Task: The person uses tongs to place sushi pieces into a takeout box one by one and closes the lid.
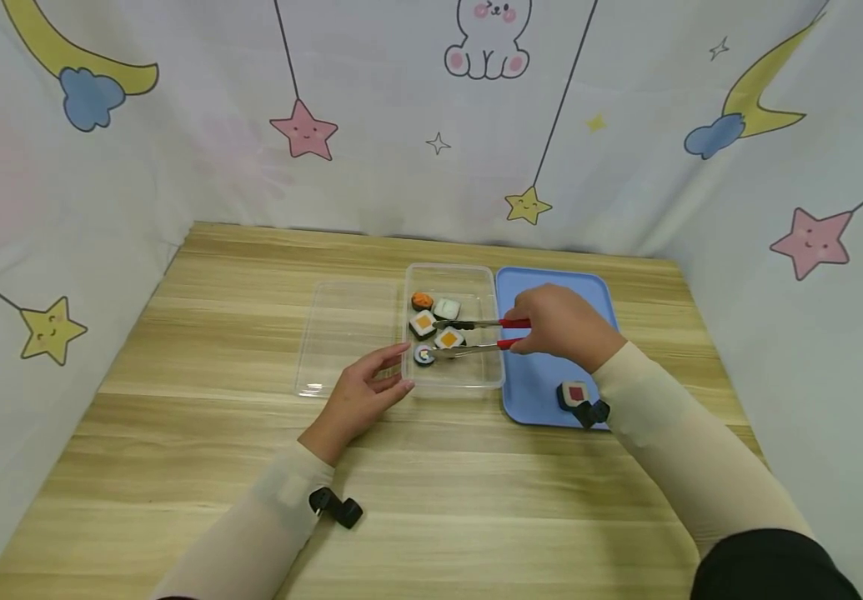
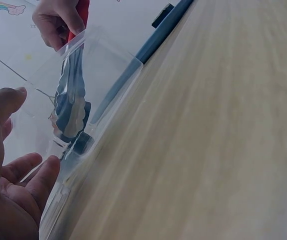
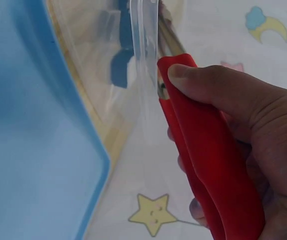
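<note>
My right hand (image 1: 562, 325) grips the red handles of metal tongs (image 1: 469, 350), reaching over the right wall of a clear plastic box (image 1: 484, 379). The tongs' arms stand apart over the sushi pieces; whether they touch any is unclear. Inside the box are an orange-topped piece (image 1: 422, 301), a pale piece (image 1: 447, 308), two square pieces with orange centres, one at the left (image 1: 423, 323) and one between the tong arms (image 1: 449, 338), and a round swirled piece (image 1: 424, 355). My left hand (image 1: 359, 400) has loosely extended fingers at the box's left wall.
A blue tray (image 1: 536, 392) stands right of the box, bearing a sushi piece with a red centre (image 1: 574, 394), partly behind the right wrist camera. A clear lid (image 1: 348, 333) lies left of the box. Printed curtains (image 1: 371, 192) enclose the wooden table (image 1: 431, 500).
</note>
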The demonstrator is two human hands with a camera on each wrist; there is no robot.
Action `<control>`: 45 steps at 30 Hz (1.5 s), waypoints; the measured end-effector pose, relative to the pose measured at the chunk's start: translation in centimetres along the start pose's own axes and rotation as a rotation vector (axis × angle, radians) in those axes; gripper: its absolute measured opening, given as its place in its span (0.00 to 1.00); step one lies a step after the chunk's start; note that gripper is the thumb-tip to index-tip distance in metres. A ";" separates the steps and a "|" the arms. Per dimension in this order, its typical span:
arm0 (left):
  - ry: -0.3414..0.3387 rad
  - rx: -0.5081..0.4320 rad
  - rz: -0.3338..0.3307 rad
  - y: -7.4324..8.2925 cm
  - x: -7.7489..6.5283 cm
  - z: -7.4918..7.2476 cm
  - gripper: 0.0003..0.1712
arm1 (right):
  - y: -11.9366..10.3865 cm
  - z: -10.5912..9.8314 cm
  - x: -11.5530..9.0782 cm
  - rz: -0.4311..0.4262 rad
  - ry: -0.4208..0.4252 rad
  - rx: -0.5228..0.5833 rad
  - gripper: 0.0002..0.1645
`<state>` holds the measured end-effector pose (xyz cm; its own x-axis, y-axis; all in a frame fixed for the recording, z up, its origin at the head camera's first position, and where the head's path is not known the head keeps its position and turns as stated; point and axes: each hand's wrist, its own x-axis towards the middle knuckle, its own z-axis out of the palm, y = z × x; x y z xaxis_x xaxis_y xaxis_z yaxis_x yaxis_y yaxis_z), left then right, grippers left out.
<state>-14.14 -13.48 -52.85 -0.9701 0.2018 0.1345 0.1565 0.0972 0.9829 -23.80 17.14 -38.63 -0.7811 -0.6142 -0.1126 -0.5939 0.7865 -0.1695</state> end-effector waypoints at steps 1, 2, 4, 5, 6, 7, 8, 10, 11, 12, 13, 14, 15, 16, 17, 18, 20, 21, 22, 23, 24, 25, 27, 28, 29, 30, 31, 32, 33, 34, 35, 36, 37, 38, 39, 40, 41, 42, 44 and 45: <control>-0.001 -0.001 -0.001 0.0 0.0 0.0 0.33 | -0.1 -0.1 0.0 0.005 -0.005 -0.003 0.22; -0.001 -0.002 -0.001 0.0 0.0 0.0 0.33 | -0.1 -0.1 0.1 0.010 -0.009 -0.007 0.22; 0.000 -0.002 -0.004 0.0 0.0 0.0 0.33 | -0.2 -0.1 0.1 0.019 -0.018 -0.012 0.23; 0.002 -0.001 -0.006 0.0 0.0 0.0 0.33 | -0.2 -0.2 0.1 0.024 -0.020 -0.011 0.23; 0.004 -0.001 -0.007 -0.1 0.0 0.0 0.33 | -0.3 -0.2 0.1 0.028 -0.022 -0.008 0.23; 0.005 -0.001 -0.006 0.0 0.0 0.0 0.33 | -0.3 -0.2 0.2 0.032 -0.022 -0.005 0.23; 0.005 -0.001 -0.005 -0.1 0.0 -0.1 0.33 | -0.4 -0.2 0.2 0.036 -0.021 -0.002 0.23; 0.003 -0.003 -0.004 0.0 0.0 -0.1 0.33 | -0.5 -0.3 0.1 0.043 -0.019 -0.001 0.23; 0.002 -0.005 -0.003 0.0 0.0 -0.1 0.33 | -0.6 -0.3 0.1 0.046 -0.018 -0.003 0.23; 0.000 -0.005 -0.003 0.0 -0.1 -0.1 0.33 | -0.6 -0.3 0.1 0.046 -0.017 -0.006 0.23; -0.001 -0.006 -0.002 0.1 0.0 -0.1 0.33 | -0.6 -0.3 0.0 0.046 -0.015 -0.010 0.23; -0.002 -0.007 -0.002 0.1 0.0 0.0 0.34 | -0.6 -0.3 -0.1 0.046 -0.012 -0.016 0.23; -0.003 -0.007 -0.002 0.2 0.0 0.0 0.34 | -0.6 -0.3 -0.2 0.046 -0.009 -0.022 0.24; -0.003 -0.007 -0.001 0.2 0.0 0.0 0.34 | -0.5 -0.3 -0.3 0.048 -0.007 -0.025 0.24; -0.003 -0.007 -0.001 0.2 0.0 0.0 0.34 | -0.4 -0.3 -0.4 0.050 -0.003 -0.023 0.24; -0.003 -0.007 -0.001 0.3 -0.1 0.0 0.34 | -0.4 -0.3 -0.6 0.054 0.002 -0.017 0.24; -0.003 -0.010 -0.002 0.3 0.0 0.0 0.34 | -0.1 -0.4 -1.1 0.061 0.015 0.004 0.25; -0.003 -0.012 -0.004 0.3 0.0 0.0 0.33 | 0.2 -0.5 -1.4 0.063 0.024 0.017 0.25; -0.002 -0.012 -0.005 0.2 0.0 0.0 0.33 | 0.4 -0.5 -1.8 0.067 0.036 0.037 0.24; -0.001 -0.012 -0.007 0.2 0.0 0.0 0.33 | 0.7 -0.5 -2.2 0.069 0.050 0.054 0.24; 0.000 -0.011 -0.008 0.2 0.0 0.1 0.33 | 1.1 -0.5 -2.7 0.071 0.065 0.073 0.25; 0.001 -0.010 -0.009 0.2 0.0 0.1 0.33 | 1.5 -0.4 -3.2 0.076 0.084 0.093 0.25; 0.004 -0.005 -0.013 0.2 0.0 0.1 0.33 | 2.5 -0.2 -4.4 0.084 0.126 0.129 0.26; 0.006 -0.002 -0.015 0.3 0.0 0.1 0.33 | 3.0 -0.2 -5.1 0.096 0.143 0.150 0.27; 0.007 0.000 -0.017 0.3 -0.1 0.1 0.33 | 3.6 0.0 -5.9 0.109 0.163 0.167 0.27; 0.007 0.003 -0.019 0.4 -0.1 0.1 0.33 | 4.1 0.1 -6.7 0.123 0.182 0.190 0.28; 0.008 0.007 -0.021 0.4 -0.1 0.1 0.34 | 4.6 0.3 -7.5 0.138 0.199 0.209 0.28; 0.008 0.011 -0.024 0.5 -0.1 0.2 0.34 | 5.0 0.4 -8.4 0.155 0.210 0.227 0.28; 0.008 0.016 -0.025 0.5 -0.1 0.2 0.34 | 5.4 0.6 -9.3 0.174 0.219 0.245 0.28; 0.009 0.020 -0.027 0.5 -0.1 0.2 0.34 | 5.8 0.8 -10.2 0.191 0.228 0.264 0.28; 0.011 0.021 -0.027 0.4 -0.1 0.2 0.34 | 6.3 1.1 -11.0 0.202 0.236 0.277 0.28; 0.012 0.021 -0.028 0.4 -0.1 0.2 0.34 | 6.7 1.3 -11.8 0.213 0.238 0.290 0.28; 0.013 0.019 -0.029 0.4 -0.1 0.2 0.34 | 7.1 1.6 -12.6 0.227 0.240 0.293 0.28; 0.013 0.017 -0.029 0.4 -0.1 0.1 0.34 | 7.4 2.0 -13.4 0.239 0.239 0.293 0.28; 0.013 0.013 -0.028 0.4 -0.1 0.1 0.33 | 7.8 2.3 -14.2 0.248 0.241 0.289 0.28; 0.012 0.010 -0.028 0.4 -0.1 0.1 0.33 | 8.2 2.7 -14.9 0.256 0.235 0.283 0.28; 0.010 0.008 -0.025 0.3 -0.1 0.0 0.33 | 8.6 3.0 -15.6 0.266 0.229 0.275 0.28; 0.008 0.007 -0.024 0.3 -0.1 0.0 0.33 | 8.9 3.3 -16.3 0.274 0.220 0.269 0.28; 0.004 0.010 -0.019 0.1 -0.1 0.0 0.33 | 9.5 4.0 -17.5 0.287 0.198 0.266 0.28; 0.003 0.012 -0.017 0.1 -0.1 0.0 0.33 | 9.7 4.2 -18.0 0.295 0.185 0.269 0.27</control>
<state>-14.05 -13.45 -52.78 -0.9731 0.1975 0.1183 0.1424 0.1127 0.9834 -14.67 35.59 -42.39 -0.9457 -0.3242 -0.0212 -0.2880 0.8665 -0.4077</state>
